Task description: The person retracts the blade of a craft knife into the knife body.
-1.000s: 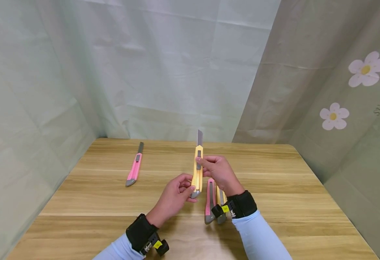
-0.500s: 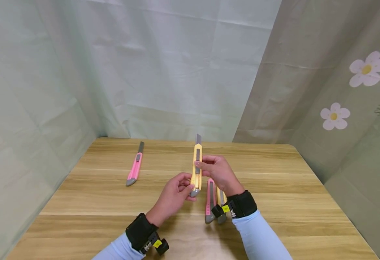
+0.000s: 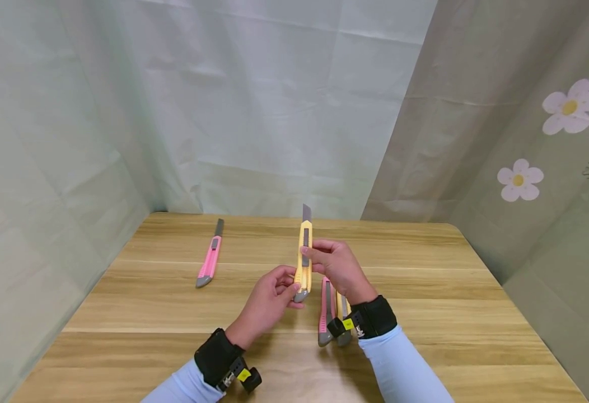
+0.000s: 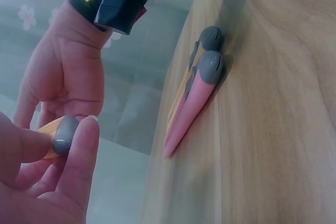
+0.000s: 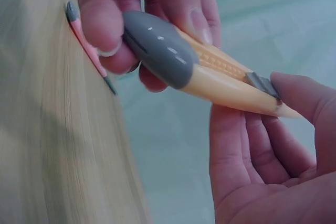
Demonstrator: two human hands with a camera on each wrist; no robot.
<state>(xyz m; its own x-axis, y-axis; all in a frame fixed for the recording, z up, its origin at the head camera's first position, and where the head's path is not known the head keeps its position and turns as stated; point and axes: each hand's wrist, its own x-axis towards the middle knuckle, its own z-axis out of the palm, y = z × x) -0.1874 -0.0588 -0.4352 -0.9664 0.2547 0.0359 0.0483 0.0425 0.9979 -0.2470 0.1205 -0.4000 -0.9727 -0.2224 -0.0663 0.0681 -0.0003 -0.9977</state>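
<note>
A yellow utility knife (image 3: 303,278) stands raised over the table, its grey blade (image 3: 307,212) sticking out at the top. My left hand (image 3: 264,305) pinches its lower end by the grey cap (image 5: 163,51). Higher up, my right hand (image 3: 342,271) grips the yellow body, with the thumb on the grey slider (image 5: 262,84) and the other fingers behind. Below the right hand lie a pink utility knife (image 3: 323,324) and a second yellow one (image 3: 340,302) side by side, partly covered by the wrist camera. In the left wrist view that yellow knife is mostly behind the pink knife (image 4: 194,103).
At the left of the wooden table (image 3: 138,313) another pink utility knife (image 3: 209,260) lies with its blade out, pointing away. A pale curtain (image 3: 274,112) hangs behind the table and on both sides, with printed flowers (image 3: 520,179) at the right.
Compared with a second ago, less blade shows above the yellow utility knife, and the slider sits lower on its body. Both hands keep their hold, with a slight shift up and left.
</note>
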